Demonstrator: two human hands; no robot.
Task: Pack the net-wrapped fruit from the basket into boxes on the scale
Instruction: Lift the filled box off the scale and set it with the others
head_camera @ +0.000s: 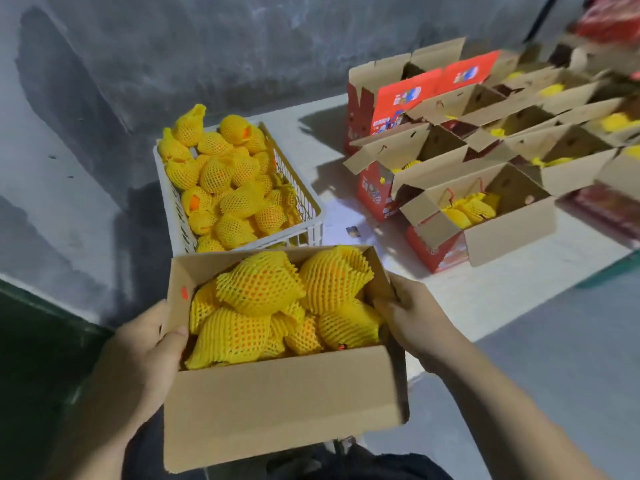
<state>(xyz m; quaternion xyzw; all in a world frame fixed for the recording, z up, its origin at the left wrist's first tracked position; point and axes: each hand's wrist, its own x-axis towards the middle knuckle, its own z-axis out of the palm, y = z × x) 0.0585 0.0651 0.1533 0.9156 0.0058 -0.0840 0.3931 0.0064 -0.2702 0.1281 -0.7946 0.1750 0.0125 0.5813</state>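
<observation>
Left hand [149,344] and right hand [412,306] grip the side walls of the heaped box [277,403] just near the basket [311,202]; piled net-wrapped fruit [259,289] could roll out if it tilts.

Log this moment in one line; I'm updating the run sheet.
left hand: holds brown cardboard box | right hand: holds box | white plastic basket: fruit remains
</observation>
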